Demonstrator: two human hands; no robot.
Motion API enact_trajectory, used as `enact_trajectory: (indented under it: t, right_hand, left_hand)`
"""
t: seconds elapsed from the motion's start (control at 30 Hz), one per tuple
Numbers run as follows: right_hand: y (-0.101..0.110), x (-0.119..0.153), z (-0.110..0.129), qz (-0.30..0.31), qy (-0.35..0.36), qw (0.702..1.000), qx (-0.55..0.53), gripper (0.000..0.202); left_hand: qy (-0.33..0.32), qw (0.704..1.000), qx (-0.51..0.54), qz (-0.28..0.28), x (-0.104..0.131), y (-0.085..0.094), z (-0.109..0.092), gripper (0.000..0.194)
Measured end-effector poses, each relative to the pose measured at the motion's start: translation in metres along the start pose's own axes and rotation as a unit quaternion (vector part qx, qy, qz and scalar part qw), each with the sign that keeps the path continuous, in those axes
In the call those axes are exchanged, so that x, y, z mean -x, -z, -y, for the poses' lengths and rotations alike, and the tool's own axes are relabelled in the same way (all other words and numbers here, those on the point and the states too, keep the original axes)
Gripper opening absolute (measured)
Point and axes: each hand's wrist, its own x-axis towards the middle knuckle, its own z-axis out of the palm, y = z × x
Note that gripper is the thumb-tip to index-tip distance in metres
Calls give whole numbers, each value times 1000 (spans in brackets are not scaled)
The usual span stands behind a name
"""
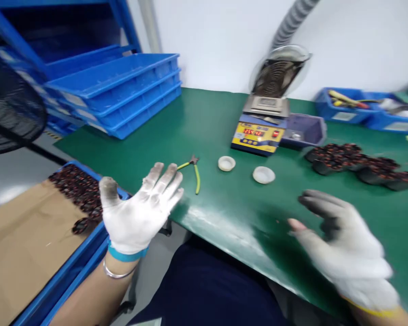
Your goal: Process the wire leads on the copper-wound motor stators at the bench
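Observation:
My left hand (pixel 141 208), in a white glove with greyed fingertips, is raised palm up with its fingers spread and nothing in it. Just beyond its fingers lie cutting pliers (pixel 194 170) with yellow-green handles, jaws apart. Over the right part of the table hovers my right hand (pixel 340 240), also gloved and slightly blurred; its thumb and fingers are apart, with nothing between them. The bare thumb tip shows through the glove. Between the hands, farther back, sit two small white dishes, a left dish (pixel 226 163) and a right dish (pixel 264 174).
A yellow-and-blue solder pot (pixel 257 133) with a red display stands under a duct (pixel 294 22). Dark coil-like parts (pixel 360 163) cluster at right. Blue trays (pixel 122 97) are stacked at back left. A cardboard-lined tray (pixel 30 244) holds more parts; a fan (pixel 12 99) stands behind it.

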Motion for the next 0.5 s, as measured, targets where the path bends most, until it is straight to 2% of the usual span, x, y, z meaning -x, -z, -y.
enact_trajectory:
  t: [0.1,0.2,0.23,0.3,0.37,0.43,0.5]
  right_hand:
    - [-5,1,33,67,169,983,-25,34]
    - [-27,8,60,109,298,947,-50,48]
    - [-37,10,65,95,314,943,-50,56]
    - [-53,15,67,41,293,955,-20,67]
    - [-58,16,61,28,278,960,21,73]
    - [-47,11,50,73,297,951,41,66]
    - [-24,1,35,133,312,940,26,51]
  left_hand:
    - [99,989,91,55,-23,-23,36,86]
    - [179,968,151,87,-31,-51,63,90]
    - [184,965,167,88,-32,-59,70,92]
    - [186,961,190,78,-34,-71,80,95]
    - [222,955,184,73,-41,-77,87,97]
    - [281,947,138,75,-52,-78,90,88]
    - [286,953,72,75,-67,-82,92,54]
